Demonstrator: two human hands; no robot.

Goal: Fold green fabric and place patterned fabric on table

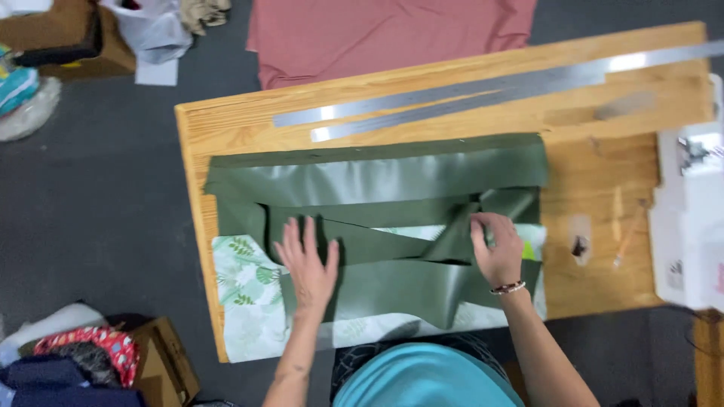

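Two hands work the green fabric (392,181) on the wooden table (596,294) — the left hand (308,264) lies flat on it, fingers spread, while the right hand (496,250) pinches a fold. Leaf-print cloth (245,290) lies beneath; two metal rulers (483,92) sit beyond.

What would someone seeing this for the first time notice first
The eye lands on the dark green fabric spread over the middle of the wooden table, folded across a leaf-print cloth. The left hand lies flat on the green fabric, while the right hand pinches a fold of it. Two long metal rulers run along the table's far edge, and a pink cloth lies on the floor beyond.
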